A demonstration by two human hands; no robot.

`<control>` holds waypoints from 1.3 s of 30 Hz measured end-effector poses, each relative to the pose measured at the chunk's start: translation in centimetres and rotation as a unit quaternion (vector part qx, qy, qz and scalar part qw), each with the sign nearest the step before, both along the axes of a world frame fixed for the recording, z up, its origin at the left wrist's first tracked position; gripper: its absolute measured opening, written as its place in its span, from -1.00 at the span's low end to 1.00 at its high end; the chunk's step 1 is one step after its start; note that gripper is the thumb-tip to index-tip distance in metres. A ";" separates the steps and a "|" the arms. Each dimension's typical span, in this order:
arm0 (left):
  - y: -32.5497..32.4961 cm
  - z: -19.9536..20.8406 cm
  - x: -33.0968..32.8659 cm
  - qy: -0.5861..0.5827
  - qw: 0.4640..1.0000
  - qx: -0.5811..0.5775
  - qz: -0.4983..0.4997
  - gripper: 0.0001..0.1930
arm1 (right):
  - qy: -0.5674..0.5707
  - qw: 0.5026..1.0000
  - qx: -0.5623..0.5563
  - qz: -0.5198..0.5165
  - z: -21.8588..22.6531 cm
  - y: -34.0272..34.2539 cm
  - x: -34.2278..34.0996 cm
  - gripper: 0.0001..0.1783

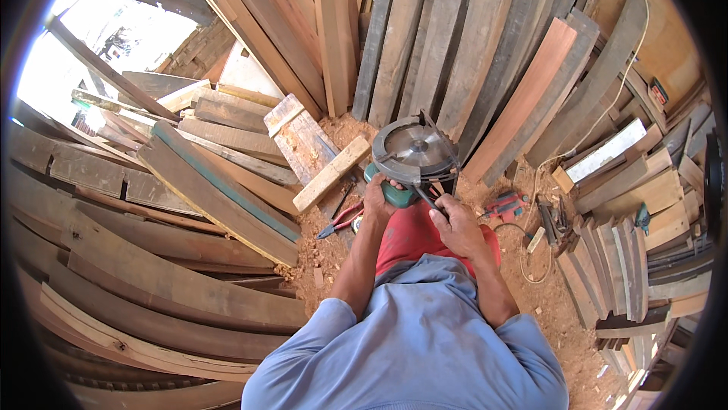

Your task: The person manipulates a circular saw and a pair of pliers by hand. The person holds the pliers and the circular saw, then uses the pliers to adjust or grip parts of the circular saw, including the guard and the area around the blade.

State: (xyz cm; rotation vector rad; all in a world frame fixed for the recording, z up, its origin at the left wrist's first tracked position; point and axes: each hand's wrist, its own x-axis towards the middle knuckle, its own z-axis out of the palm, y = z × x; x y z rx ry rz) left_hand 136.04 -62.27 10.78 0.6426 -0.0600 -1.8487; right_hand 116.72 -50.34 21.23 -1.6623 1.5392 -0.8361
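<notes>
A circular saw (pixel 415 148) with a round blade and a green body is held up in front of my lap, its blade side facing up. My left hand (pixel 376 196) is closed round the green body at the saw's near left side. In my right hand (pixel 455 222) is a dark, thin rod-like handle that slants up toward the saw's near edge; whether it is a separate tool or part of the saw I cannot make out. Below and left of the saw, red-and-blue pliers (pixel 341 222) lie on the sawdust.
A short wooden batten (pixel 331 173) and a weathered board (pixel 299 137) lie just left of the saw. Tall planks (pixel 447 38) lean ahead. Long boards (pixel 167 281) are stacked at left. A red tool (pixel 506 205) and a pale cord (pixel 533 258) lie at right, near short wood pieces (pixel 610 266).
</notes>
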 end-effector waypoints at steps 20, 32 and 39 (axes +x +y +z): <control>2.3 4.9 -3.4 -0.088 0.994 -0.027 0.050 -0.90 | -0.032 0.985 -0.164 0.038 5.0 -3.6 5.3 -0.66; 3.3 2.4 -4.2 -0.142 0.981 -0.121 -0.052 -0.80 | -0.272 0.944 -0.031 -0.186 3.8 -8.1 0.9 -0.65; 3.6 1.6 -3.5 -0.123 0.979 -0.150 -0.066 -0.76 | -0.387 0.861 -0.061 -0.325 1.3 -9.6 -5.7 -0.63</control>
